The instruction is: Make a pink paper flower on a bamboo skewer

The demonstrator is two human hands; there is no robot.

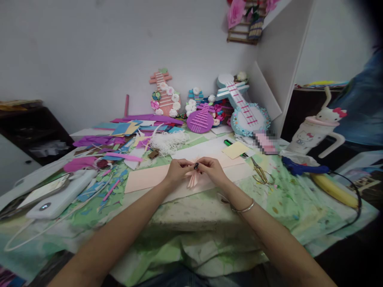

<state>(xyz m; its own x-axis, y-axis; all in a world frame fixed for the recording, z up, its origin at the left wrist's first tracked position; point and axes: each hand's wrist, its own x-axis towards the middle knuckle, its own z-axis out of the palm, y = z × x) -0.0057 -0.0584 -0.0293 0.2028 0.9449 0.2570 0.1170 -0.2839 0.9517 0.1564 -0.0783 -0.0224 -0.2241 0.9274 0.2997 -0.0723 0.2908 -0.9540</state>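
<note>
Both hands meet at the middle of the table over a small pleated fan of pale peach paper (193, 181). My left hand (178, 170) pinches its upper part from the left. From the right, my right hand (212, 170) pinches the same spot, with dark nails showing. The folds spread out below the fingertips, and a bit of the fan shows above them. Beneath the hands lies a long peach paper strip (143, 179), resting on larger white sheets (203, 148).
Gold-handled scissors (262, 174), a yellow paper square (235, 150) and a blue glue gun (304, 166) lie rightward, near a white tumbler (312, 133). Leftward are paper scraps (119, 185), tangled white string (169, 142) and a white power bank (64, 195). Decorated instrument models (201, 119) stand behind.
</note>
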